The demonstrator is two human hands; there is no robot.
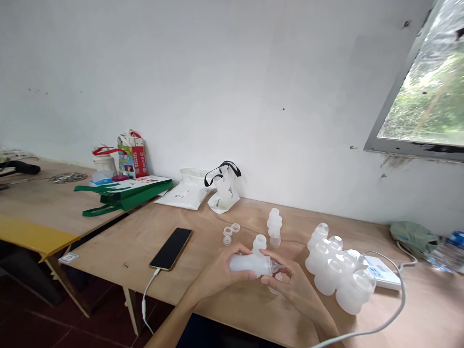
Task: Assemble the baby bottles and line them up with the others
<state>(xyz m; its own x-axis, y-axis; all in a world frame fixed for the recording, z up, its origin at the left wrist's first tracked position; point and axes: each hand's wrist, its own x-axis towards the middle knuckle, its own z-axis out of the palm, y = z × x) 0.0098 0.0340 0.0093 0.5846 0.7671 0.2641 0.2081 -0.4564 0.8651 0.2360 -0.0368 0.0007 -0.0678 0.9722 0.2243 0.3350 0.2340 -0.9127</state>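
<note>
My left hand (221, 273) grips a milky white plastic bottle (250, 265) lying sideways above the wooden table (137, 246). My right hand (295, 285) holds the bottle's neck end, fingers around a small clear piece at its mouth (275, 267). Just behind stand another white bottle (259, 243), a taller ribbed bottle (274, 227) and two small clear caps (230, 233). A cluster of several white bottles (339, 273) lies to the right of my right hand.
A black phone (171, 248) with a white cable lies left of my hands. White bags (203, 191) lean against the wall. A green bag (125, 193) and red carton sit on the left table. A white box (382, 272), cable and green cloth lie far right.
</note>
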